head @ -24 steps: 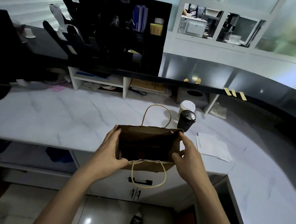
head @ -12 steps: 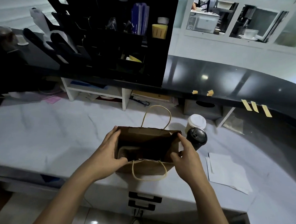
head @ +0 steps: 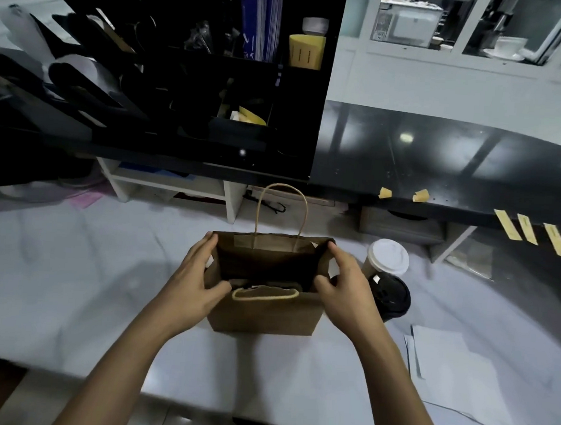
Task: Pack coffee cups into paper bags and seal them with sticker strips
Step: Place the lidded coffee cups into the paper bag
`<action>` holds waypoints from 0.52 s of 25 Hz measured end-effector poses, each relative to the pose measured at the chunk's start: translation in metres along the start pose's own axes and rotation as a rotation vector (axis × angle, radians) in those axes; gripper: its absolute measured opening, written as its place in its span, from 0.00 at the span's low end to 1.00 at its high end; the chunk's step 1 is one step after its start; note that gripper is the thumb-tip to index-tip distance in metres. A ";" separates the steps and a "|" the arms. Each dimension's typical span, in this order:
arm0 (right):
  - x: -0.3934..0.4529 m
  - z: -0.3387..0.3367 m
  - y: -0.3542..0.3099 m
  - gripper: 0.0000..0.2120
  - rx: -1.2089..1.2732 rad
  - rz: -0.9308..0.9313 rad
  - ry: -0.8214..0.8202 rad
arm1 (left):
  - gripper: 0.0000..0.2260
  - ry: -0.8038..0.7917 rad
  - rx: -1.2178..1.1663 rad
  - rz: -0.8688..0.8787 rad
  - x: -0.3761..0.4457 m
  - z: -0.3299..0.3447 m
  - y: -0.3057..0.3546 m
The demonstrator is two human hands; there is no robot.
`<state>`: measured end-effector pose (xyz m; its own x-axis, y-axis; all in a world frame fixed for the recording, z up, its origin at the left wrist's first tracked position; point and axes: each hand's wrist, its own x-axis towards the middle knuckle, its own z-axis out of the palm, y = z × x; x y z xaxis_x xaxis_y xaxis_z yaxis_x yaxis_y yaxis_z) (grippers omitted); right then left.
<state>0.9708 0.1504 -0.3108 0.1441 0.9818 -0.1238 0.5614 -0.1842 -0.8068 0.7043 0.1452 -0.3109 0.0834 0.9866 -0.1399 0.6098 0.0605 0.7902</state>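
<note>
Bag now farther onto the tabletop (head: 71, 281) than a second ago; then it sat at the near edge with the front handle hanging over, now it stands upright well in from the edge, mouth spread square. Front handle has flopped against the front panel instead of dangling. Judgement: bag is opened and set, ready for loading; no cup inside that can be seen, interior is dark, so packing itself not started.

Paper bag (head: 263, 313) at centre of view, back handle standing up at 12 o'clock. Left hand (head: 191, 282) grips the bag's left wall at 9 o'clock, thumb hooked over the front rim, fingers along the outside. Right hand (head: 346, 292) grips the right wall at 3 o'clock, thumb at the front rim, fingertips up at the back corner. Both hands moderately spread, holding only the bag.

Cups at 3 o'clock of the bag, just beside the right hand: white-lid cup (head: 386, 256) behind, black-lid cup (head: 390, 296) in front, the two touching or nearly so. Sticker strips (head: 531, 229) hang off the dark counter edge at 2 o'clock, well apart from the bag. White paper sheets (head: 450, 367) lie at 4 o'clock.

Next likely: right hand lets go and takes the black-lid cup.
</note>
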 end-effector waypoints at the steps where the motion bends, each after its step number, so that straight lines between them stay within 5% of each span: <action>1: 0.005 0.001 0.000 0.33 0.003 -0.005 -0.005 | 0.36 0.010 -0.012 0.004 0.006 0.001 -0.001; 13: 0.029 -0.001 -0.002 0.29 -0.032 -0.023 -0.021 | 0.39 -0.008 -0.052 0.031 0.038 -0.002 -0.011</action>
<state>0.9749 0.1795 -0.3120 0.1142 0.9864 -0.1181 0.5905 -0.1630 -0.7904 0.6987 0.1820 -0.3237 0.1080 0.9869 -0.1198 0.5651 0.0382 0.8241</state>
